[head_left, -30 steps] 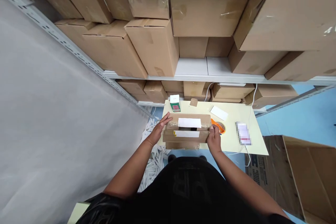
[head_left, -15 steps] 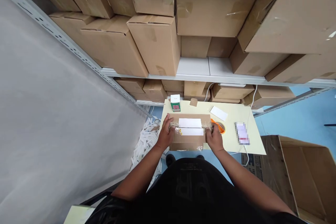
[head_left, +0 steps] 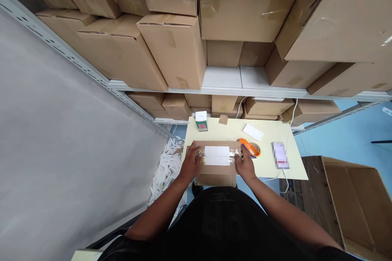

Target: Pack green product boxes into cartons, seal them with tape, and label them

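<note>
Our left hand (head_left: 190, 164) and right hand (head_left: 244, 165) clasp both ends of the box (head_left: 216, 173), fingers curled over; its length runs between them.

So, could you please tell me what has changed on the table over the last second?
The left hand moved from the left side of the cardboard box onto its top; the right hand kept to the right end. The tape dispenser, small green-and-white box and white card stayed put.
</note>
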Available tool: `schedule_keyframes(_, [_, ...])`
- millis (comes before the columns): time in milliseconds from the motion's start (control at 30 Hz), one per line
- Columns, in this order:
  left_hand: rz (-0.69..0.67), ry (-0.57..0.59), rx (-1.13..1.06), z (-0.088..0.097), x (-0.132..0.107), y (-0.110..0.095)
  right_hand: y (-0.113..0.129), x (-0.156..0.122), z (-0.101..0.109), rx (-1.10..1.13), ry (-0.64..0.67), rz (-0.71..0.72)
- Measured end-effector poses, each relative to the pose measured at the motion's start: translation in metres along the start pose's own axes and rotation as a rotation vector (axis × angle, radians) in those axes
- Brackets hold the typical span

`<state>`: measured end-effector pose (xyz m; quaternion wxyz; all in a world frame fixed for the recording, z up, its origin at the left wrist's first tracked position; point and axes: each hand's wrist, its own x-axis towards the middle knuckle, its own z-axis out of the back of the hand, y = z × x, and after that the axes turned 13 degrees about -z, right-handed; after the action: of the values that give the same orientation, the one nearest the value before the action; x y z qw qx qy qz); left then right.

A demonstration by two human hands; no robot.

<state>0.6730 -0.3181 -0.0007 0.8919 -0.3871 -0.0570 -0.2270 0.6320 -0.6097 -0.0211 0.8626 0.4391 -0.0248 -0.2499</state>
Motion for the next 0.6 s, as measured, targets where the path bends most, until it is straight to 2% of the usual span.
schedule_keyframes(100, [-0.038,0.001,0.159,0.000,0.008,-0.004,-0.012,0.019,0.014,0.019,0.081,-0.072])
schedule_keyframes(167, [-0.075,0.021,0.299,0.000,0.011,-0.008,-0.027,0.033,0.030,-0.081,0.083,-0.086])
schedule_keyframes(267, [-0.147,0.119,0.416,0.002,0.011,-0.013,-0.051,0.052,0.049,-0.468,0.038,-0.068])
schedule_keyframes(367, [-0.198,0.256,0.363,0.001,0.010,-0.017,-0.068,0.062,0.046,-0.749,0.150,-0.053])
schedule_keyframes(433, [-0.160,0.305,0.301,-0.001,0.010,-0.021,-0.072,0.065,0.038,-0.803,0.164,-0.039])
schedule_keyframes(500, [-0.076,0.297,0.254,-0.003,0.010,-0.025,-0.071,0.066,0.033,-0.792,0.107,-0.045])
schedule_keyframes(600, [0.055,0.212,0.185,-0.005,0.013,-0.034,-0.060,0.066,0.045,-0.651,0.048,-0.116])
